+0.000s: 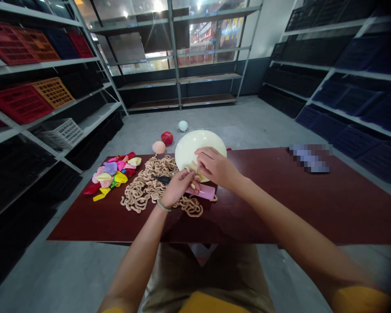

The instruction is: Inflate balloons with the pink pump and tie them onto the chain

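Observation:
A large inflated balloon [200,145], pale cream yellow, rests at the table's far edge. My left hand [181,187] is closed at the balloon's near end, its fingers pinched around the neck. My right hand [217,167] lies against the balloon's near side, fingers bent and pinching a piece of beige cord [198,169] beside the neck. Under and beside my left hand is a pink cylinder [204,191]; a black pointed piece [162,179] shows on the hand's other side. A tangled pile of thick beige cord [140,189] spreads on the left.
Several colourful flat balloons [112,174] lie on the dark red table [280,204]. Small peach [159,147], red [167,138] and pale blue [183,126] balloons are beyond it. A blurred-out object [309,158] is at right. Shelves with crates [19,102] surround the floor.

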### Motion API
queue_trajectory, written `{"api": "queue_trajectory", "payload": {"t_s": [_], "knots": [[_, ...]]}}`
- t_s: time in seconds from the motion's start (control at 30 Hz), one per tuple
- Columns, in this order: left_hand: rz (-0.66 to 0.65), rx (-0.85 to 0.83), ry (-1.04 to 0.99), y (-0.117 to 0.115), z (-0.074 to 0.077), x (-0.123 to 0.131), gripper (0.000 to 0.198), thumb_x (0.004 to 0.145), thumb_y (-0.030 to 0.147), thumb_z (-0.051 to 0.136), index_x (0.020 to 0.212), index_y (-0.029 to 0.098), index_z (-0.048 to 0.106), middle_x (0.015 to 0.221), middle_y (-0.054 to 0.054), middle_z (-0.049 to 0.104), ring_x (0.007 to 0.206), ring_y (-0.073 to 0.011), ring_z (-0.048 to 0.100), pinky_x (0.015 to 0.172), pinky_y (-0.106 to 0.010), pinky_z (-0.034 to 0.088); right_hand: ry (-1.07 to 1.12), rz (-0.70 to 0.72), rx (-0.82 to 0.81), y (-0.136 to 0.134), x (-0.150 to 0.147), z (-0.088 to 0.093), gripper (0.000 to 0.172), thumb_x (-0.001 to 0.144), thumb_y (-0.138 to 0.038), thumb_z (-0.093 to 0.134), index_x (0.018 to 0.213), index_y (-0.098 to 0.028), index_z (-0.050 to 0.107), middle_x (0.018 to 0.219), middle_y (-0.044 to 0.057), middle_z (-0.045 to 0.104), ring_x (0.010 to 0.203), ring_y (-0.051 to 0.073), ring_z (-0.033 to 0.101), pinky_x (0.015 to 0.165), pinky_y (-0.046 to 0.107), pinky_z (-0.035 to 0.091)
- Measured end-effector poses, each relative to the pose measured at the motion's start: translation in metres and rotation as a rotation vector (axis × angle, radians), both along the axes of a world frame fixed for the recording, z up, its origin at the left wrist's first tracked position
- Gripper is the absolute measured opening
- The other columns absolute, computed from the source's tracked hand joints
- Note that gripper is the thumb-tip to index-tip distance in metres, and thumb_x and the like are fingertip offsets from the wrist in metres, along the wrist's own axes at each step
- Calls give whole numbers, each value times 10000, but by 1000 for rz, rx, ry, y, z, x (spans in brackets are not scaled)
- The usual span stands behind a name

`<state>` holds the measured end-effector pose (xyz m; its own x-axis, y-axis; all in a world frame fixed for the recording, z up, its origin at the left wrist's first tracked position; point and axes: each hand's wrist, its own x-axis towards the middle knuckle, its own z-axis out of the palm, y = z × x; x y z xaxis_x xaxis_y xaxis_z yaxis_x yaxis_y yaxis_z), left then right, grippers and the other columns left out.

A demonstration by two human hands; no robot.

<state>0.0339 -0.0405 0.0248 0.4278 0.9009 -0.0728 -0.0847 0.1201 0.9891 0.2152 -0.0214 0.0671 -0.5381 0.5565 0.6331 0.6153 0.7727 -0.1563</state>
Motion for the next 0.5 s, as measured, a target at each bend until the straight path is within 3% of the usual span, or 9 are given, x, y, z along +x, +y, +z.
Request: {"api": "queue_trajectory", "payload": {"t_s": [0.13, 0.3, 0.5], "knots": [[57, 9, 2, 0, -3, 2, 452, 822, 578, 631, 797, 128, 591, 600, -28, 657, 488, -124, 608, 541, -248, 528, 10, 5, -7, 1, 0, 1, 115, 877, -145, 439, 857, -203, 536, 1100, 137, 622, 1074, 262, 549, 931, 451, 492], [127, -115, -246, 0, -5, 2, 406, 788, 517, 707, 814, 124, 611, 589, 17, 598, 473, -83, 549, 518, -212, 505, 72, 57, -35, 0, 3, -1, 92, 861, -139, 461, 863, -209, 520, 1134, 131, 606, 1126, 253, 552, 973, 465, 476], [48, -229, -450, 2, -1, -3, 300, 771, 349, 782, 838, 101, 626, 658, 14, 588, 535, -55, 547, 523, -169, 503, 137, 187, -177, -3, 11, -1, 132, 882, -146, 467, 812, -217, 553, 1259, 105, 542, 1347, 254, 428, 1093, 494, 403]]}}
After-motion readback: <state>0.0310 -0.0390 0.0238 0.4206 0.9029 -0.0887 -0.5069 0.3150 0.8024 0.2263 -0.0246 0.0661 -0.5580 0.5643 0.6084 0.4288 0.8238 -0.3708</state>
